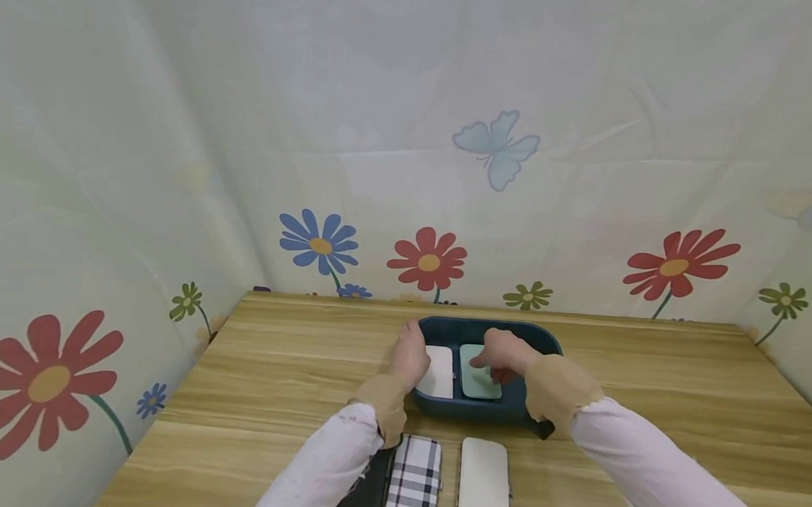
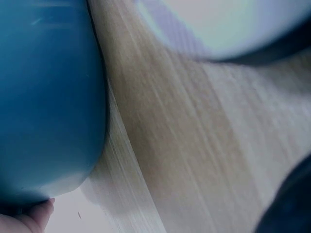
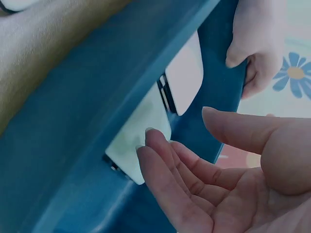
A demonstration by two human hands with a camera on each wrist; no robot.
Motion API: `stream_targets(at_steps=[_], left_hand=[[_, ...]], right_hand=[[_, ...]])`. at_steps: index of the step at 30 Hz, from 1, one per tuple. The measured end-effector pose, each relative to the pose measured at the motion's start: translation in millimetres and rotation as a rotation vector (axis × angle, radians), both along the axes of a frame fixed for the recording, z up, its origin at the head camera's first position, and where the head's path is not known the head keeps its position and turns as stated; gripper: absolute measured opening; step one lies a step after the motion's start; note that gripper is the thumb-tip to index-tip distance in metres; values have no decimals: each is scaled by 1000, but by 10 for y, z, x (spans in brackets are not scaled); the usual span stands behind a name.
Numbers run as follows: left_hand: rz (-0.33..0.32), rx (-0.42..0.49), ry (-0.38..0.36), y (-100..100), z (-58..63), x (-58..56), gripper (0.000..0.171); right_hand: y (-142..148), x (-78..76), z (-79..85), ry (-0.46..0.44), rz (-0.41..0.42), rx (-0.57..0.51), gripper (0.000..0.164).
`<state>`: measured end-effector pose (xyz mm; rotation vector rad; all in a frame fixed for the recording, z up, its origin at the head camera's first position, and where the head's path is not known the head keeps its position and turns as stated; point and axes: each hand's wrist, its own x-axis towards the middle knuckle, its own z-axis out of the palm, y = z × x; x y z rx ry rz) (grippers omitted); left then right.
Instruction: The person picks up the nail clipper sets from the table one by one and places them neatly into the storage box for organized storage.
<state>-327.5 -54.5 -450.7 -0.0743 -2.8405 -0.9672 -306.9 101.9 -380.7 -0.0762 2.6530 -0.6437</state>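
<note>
A dark blue oblong plastic bin point(image 1: 469, 410) stands on the wooden table. My left hand point(image 1: 410, 356) grips its left end, with the thumb over the rim in the right wrist view. Inside the bin lie a flat white case point(image 1: 439, 376) on the left and a mint-green case point(image 1: 476, 383) beside it, each with a small clasp on its edge. My right hand point(image 3: 218, 174) reaches in over the green case, fingers loosely bent with the tips right at its surface. The thumb stands well apart from them, and nothing is held.
In front of the bin, a black case point(image 1: 366, 487), a plaid case point(image 1: 414, 483) and a cream case point(image 1: 485, 487) lie on the table point(image 1: 287, 370). The left sleeve partly covers the black one. A flower-print curtain point(image 1: 355, 165) hangs behind the table and at its sides.
</note>
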Motion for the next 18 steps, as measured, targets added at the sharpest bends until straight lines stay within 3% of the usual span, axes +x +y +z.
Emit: stream_targets(at_steps=[10,18], left_hand=[[3,-9,-1,11,-12,-11,49],[6,6,-2,4,-19,-21,50]], right_hand=[[-39,196,88,12,105,-2,18],[-64,300,150,-13,139,8,16]])
